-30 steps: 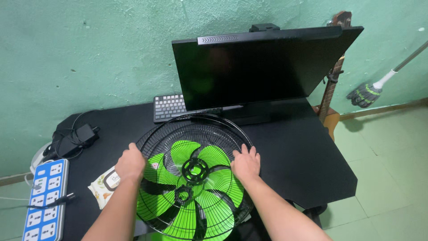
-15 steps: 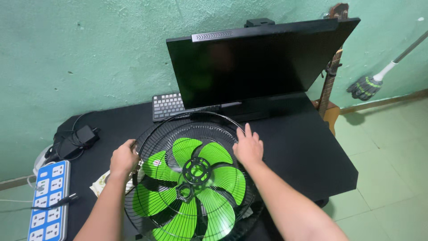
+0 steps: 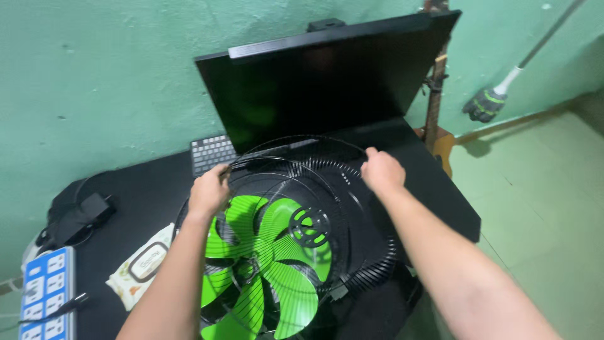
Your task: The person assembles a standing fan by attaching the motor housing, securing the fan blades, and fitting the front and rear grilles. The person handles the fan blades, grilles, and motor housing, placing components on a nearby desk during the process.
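A fan head with bright green blades (image 3: 264, 264) lies face up on a black desk (image 3: 151, 195). Its black wire front grille (image 3: 327, 189) is tilted up off the blades, far edge raised toward the monitor. My left hand (image 3: 209, 190) grips the grille's rim at the upper left. My right hand (image 3: 382, 171) grips the rim at the upper right. The grille's round centre disc (image 3: 309, 226) hangs over the blades.
A dark monitor (image 3: 321, 82) stands behind the fan, a keyboard (image 3: 211, 153) under it. A wipes pack (image 3: 141, 264), a blue power strip (image 3: 44, 293) and a black adapter (image 3: 75, 217) lie at the left. A guitar (image 3: 435, 88) and mop (image 3: 487, 101) lean on the green wall.
Both hands moved from the grille's sides up to its far rim and closed on it. The grille has lifted off the fan and shifted right and away. The view swung right.
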